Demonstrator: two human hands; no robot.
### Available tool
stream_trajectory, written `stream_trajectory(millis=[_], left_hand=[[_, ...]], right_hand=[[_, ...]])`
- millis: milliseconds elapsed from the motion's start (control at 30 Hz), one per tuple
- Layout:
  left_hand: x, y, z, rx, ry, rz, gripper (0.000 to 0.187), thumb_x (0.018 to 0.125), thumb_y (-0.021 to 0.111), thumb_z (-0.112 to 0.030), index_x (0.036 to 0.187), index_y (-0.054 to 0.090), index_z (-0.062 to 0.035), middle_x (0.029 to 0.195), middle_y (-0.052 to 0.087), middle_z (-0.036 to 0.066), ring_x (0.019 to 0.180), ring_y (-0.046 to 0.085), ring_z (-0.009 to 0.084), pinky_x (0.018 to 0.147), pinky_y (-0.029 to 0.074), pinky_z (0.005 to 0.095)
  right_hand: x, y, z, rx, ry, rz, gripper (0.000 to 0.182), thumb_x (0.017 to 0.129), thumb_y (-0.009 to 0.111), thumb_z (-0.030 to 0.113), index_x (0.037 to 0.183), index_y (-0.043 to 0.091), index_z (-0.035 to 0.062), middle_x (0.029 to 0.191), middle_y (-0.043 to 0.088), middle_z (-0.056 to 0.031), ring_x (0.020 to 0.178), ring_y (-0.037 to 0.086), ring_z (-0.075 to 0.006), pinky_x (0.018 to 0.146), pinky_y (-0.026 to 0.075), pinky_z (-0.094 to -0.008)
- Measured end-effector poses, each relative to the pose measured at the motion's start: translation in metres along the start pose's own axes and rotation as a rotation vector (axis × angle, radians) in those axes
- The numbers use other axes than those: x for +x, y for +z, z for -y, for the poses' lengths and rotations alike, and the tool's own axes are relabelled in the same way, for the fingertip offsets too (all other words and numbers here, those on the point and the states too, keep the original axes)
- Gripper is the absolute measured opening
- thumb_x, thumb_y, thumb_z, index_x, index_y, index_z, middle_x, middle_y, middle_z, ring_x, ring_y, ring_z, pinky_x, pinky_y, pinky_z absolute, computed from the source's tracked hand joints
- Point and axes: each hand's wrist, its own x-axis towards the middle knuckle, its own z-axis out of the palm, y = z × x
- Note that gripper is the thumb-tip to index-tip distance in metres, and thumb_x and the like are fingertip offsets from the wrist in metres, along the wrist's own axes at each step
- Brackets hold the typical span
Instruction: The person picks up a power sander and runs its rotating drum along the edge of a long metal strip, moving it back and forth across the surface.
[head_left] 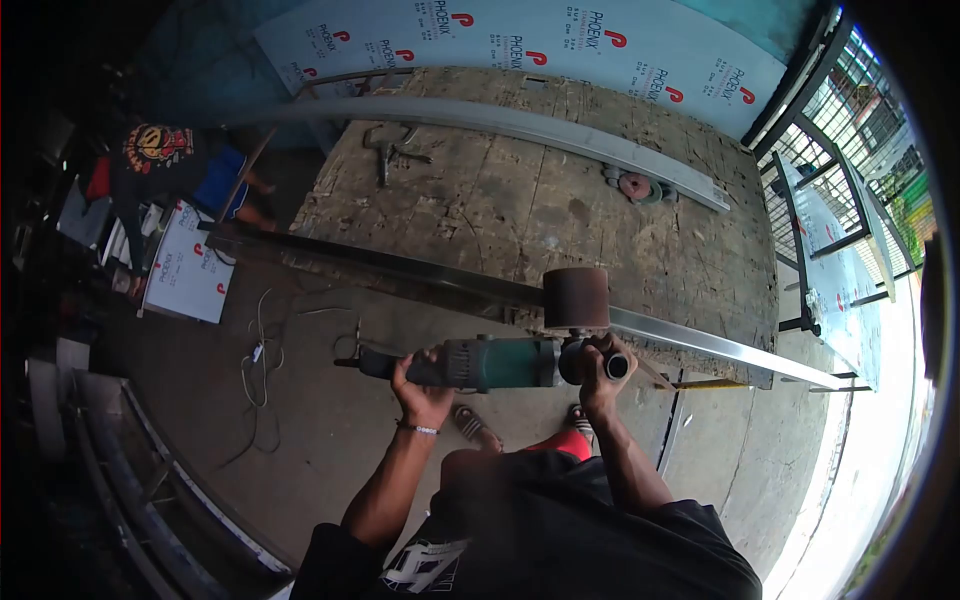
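I hold a green drum sander (505, 362) level across in front of my body. My left hand (424, 388) wraps round its dark rear body, close to the power cord. At the front end, my right hand (602, 378) is closed round the handle beside the gear head. The brown abrasive drum (576, 298) overlaps a long square metal tube (730, 347) lying along the near edge of the wooden workbench (480, 200). To the right of the drum the tube looks bright and shiny; its left stretch is darker.
A second long metal tube (560, 130) crosses the far side of the bench, with abrasive wheels (635, 187) beside it. A dark metal tool (388, 160) lies at the bench's left. Another person (160, 170) crouches at left near a film-covered sheet (190, 265). A cable (262, 350) trails on the floor.
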Motion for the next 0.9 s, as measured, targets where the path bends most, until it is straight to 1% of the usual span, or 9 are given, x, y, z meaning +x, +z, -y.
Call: stream_trajectory(millis=[233,300,333,433,467,533,600,833,900], left_hand=[[0.033,0.008,-0.121,0.014,0.005,0.012,0.023,0.077,0.063,-0.027,0.084,0.054,-0.0075,0.081,0.055,0.004,0.085,0.055,0.0206,0.087,0.047,0.0369],[0.045,0.009,-0.144,0.013,0.018,-0.068,0.023,0.077,0.062,-0.028,0.083,0.054,-0.0078,0.081,0.055,0.004,0.085,0.055,0.0207,0.087,0.046,0.0371],[0.051,0.011,-0.154,0.021,0.016,-0.064,0.023,0.077,0.062,-0.028,0.083,0.054,-0.0078,0.081,0.055,0.004,0.085,0.055,0.0207,0.087,0.046,0.0371],[0.068,0.014,-0.176,0.114,0.040,-0.123,0.026,0.077,0.061,-0.035,0.080,0.056,-0.0091,0.077,0.057,0.002,0.084,0.058,0.0199,0.089,0.046,0.0387],[0.074,0.011,-0.185,0.123,0.023,-0.108,0.027,0.077,0.060,-0.036,0.080,0.055,-0.0096,0.077,0.057,0.001,0.084,0.058,0.0194,0.088,0.045,0.0381],[0.084,0.010,-0.199,0.148,0.013,-0.101,0.028,0.078,0.059,-0.037,0.080,0.055,-0.0100,0.078,0.056,0.001,0.084,0.057,0.0188,0.087,0.045,0.0375],[0.085,0.010,-0.208,0.104,-0.054,0.012,0.027,0.077,0.061,-0.033,0.082,0.052,-0.0084,0.080,0.053,0.003,0.087,0.054,0.0199,0.090,0.044,0.0366],[0.098,0.013,-0.219,0.134,-0.083,-0.076,0.027,0.078,0.060,-0.034,0.081,0.051,-0.0090,0.081,0.052,0.003,0.086,0.054,0.0200,0.093,0.042,0.0366],[0.104,0.015,-0.230,0.155,-0.095,-0.091,0.027,0.078,0.061,-0.036,0.081,0.052,-0.0112,0.079,0.052,0.000,0.084,0.055,0.0184,0.088,0.043,0.0378]], right_hand=[[-0.024,0.124,0.007,0.087,-0.014,0.003,0.023,0.076,0.062,0.012,0.065,0.044,0.0037,0.061,0.044,0.0020,0.057,0.040,-0.0075,0.053,0.035,-0.0260],[-0.028,0.141,0.008,-0.074,0.010,0.087,0.017,0.074,0.062,0.008,0.066,0.051,-0.0006,0.059,0.056,-0.0091,0.056,0.054,-0.0118,0.056,0.044,-0.0305],[-0.029,0.152,0.015,-0.089,-0.004,0.103,0.016,0.075,0.063,0.007,0.066,0.051,0.0013,0.058,0.055,-0.0092,0.054,0.055,-0.0136,0.055,0.044,-0.0309],[-0.029,0.183,0.016,-0.061,-0.103,0.113,0.016,0.076,0.064,0.005,0.068,0.051,0.0025,0.058,0.056,-0.0096,0.052,0.056,-0.0158,0.052,0.044,-0.0309],[-0.029,0.187,0.021,-0.081,-0.032,0.177,0.015,0.077,0.065,0.003,0.069,0.052,0.0030,0.060,0.058,-0.0108,0.051,0.058,-0.0202,0.050,0.044,-0.0314],[-0.028,0.196,0.021,-0.082,-0.046,0.193,0.015,0.076,0.065,0.001,0.068,0.052,0.0029,0.061,0.059,-0.0113,0.051,0.059,-0.0221,0.050,0.044,-0.0317],[-0.025,0.205,0.026,-0.078,-0.082,0.222,0.019,0.074,0.065,-0.003,0.065,0.049,0.0033,0.061,0.059,-0.0118,0.050,0.059,-0.0268,0.051,0.046,-0.0329],[-0.022,0.229,0.027,-0.127,-0.091,0.214,0.025,0.073,0.064,-0.004,0.062,0.043,0.0043,0.059,0.056,-0.0123,0.048,0.058,-0.0269,0.048,0.044,-0.0328],[-0.026,0.244,0.029,-0.212,-0.203,0.166,0.025,0.072,0.063,-0.005,0.062,0.042,0.0048,0.056,0.053,-0.0109,0.045,0.055,-0.0260,0.046,0.042,-0.0321]])
